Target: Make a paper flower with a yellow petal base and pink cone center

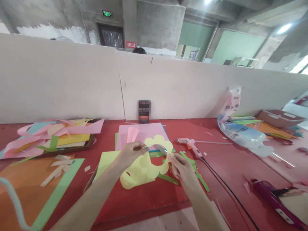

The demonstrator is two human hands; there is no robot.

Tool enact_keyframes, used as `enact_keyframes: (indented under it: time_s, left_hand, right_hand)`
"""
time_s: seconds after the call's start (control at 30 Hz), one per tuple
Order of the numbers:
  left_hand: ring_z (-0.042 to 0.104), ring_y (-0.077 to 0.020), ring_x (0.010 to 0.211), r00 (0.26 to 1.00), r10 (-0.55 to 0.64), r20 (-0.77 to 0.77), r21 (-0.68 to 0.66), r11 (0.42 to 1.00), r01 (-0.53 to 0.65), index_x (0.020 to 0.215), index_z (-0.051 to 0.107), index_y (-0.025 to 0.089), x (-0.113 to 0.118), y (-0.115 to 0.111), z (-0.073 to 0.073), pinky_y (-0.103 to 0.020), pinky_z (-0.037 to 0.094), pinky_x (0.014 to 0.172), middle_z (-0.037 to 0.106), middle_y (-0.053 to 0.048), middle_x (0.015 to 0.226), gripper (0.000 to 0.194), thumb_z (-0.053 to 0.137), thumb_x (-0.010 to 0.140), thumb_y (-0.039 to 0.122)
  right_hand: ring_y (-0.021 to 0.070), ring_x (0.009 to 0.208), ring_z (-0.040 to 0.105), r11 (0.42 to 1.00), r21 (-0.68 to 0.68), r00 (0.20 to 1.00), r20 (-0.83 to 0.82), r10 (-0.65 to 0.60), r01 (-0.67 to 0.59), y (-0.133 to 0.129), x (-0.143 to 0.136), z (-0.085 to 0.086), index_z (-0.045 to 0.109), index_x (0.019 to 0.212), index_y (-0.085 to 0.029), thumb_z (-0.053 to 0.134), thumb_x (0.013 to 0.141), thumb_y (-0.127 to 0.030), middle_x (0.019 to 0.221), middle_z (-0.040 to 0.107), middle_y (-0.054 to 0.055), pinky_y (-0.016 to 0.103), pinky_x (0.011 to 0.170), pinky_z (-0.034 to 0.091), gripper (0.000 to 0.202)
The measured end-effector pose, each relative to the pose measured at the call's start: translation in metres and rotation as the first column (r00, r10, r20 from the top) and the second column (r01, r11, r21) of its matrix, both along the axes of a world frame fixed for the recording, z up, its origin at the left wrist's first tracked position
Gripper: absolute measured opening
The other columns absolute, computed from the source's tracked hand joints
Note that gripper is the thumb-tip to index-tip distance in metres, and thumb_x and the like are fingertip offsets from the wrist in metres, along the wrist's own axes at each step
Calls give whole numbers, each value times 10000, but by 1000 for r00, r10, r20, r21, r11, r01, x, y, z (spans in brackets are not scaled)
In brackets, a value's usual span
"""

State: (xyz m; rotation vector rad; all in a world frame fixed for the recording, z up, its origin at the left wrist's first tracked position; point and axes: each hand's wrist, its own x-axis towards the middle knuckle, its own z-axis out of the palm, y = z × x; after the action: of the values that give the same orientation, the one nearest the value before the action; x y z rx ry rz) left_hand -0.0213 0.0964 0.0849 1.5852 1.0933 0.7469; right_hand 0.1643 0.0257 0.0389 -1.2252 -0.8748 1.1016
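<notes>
A yellow paper cutout [151,171] with a scalloped outline and an open middle hangs between my hands above the red table. My left hand [134,154] pinches its upper left part, thumb and fingertips together. On the right, my right hand [180,165] has its fingers closed at the cutout's right edge. A grey, blade-like shape [161,149] shows beside the right fingers; whether that hand holds it is unclear. Behind the cutout lie pink sheets [124,134], and a yellow sheet [106,160] is under my left forearm.
A pink glue gun [191,145] with a black cord lies to the right, near green strips [201,179]. Paper scraps fill a tray [90,144] at left. A plastic bag [250,138], a basket [280,118] and a purple tool [270,195] are at right.
</notes>
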Motion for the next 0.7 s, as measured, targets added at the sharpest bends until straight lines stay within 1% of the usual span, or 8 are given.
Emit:
enact_keyframes:
  time_s: [0.13,0.27,0.33,0.43,0.5,0.57,0.63,0.7]
  left_hand:
    - [366,-94,560,999,39,-27,54,998,-38,602,542,166,0,0,-1,-218,278,524,433,43,574,282,582,677,435]
    - [284,-72,476,998,33,-54,85,996,-29,606,548,170,-1,2,-8,-217,206,458,337,64,500,280,586,677,437]
    - [276,-68,437,998,28,-48,79,997,-24,594,533,173,-2,3,-10,-215,214,444,322,71,454,296,555,704,447]
    - [402,-86,439,1000,5,-5,37,999,-5,605,529,175,-1,4,-10,-213,317,480,442,49,422,336,458,767,460]
    - [515,-112,525,1000,-1,18,2,1000,1,644,557,169,0,5,-9,-226,389,546,562,7,511,348,420,787,455]
    - [563,-129,608,1000,15,20,-10,1000,-15,672,578,164,0,6,-8,-241,429,595,623,-25,648,332,434,778,444]
    - [572,-140,679,999,33,15,30,999,-33,698,593,166,0,7,-10,-245,440,623,636,-36,753,277,489,749,418]
    - [571,-147,729,999,32,23,81,996,-34,781,607,178,-1,7,-13,-241,438,642,632,-30,786,214,542,720,373]
  right_hand:
    - [30,313,212,998,48,999,-22,37,-36,-1,2,-2,615,776,-156,591,751,-397,407,434,-71,191,331,183,244]
    - [53,338,261,995,88,998,-32,52,-49,-3,5,-5,637,701,-139,477,828,-393,365,336,-71,206,370,234,325]
    - [59,343,267,995,88,997,-64,43,-37,-3,6,-6,642,710,-141,442,842,-400,366,343,-66,210,379,251,352]
    - [59,345,284,997,76,999,-30,24,-22,-2,5,-5,634,738,-155,489,819,-393,365,325,-78,200,378,255,290]
    - [54,338,285,998,58,1000,2,30,-30,-1,3,-3,621,758,-166,550,781,-385,367,326,-88,191,367,256,232]
    - [37,325,261,998,49,1000,1,26,-26,0,1,-2,604,781,-175,604,736,-379,432,426,-79,183,346,265,209]
    - [13,321,250,998,61,1000,1,7,-7,1,0,-2,589,796,-178,638,698,-373,611,560,-35,179,325,274,224]
    - [1,311,261,997,78,1000,16,-5,4,2,-1,-3,573,831,-182,647,680,-373,752,609,-1,179,306,276,254]
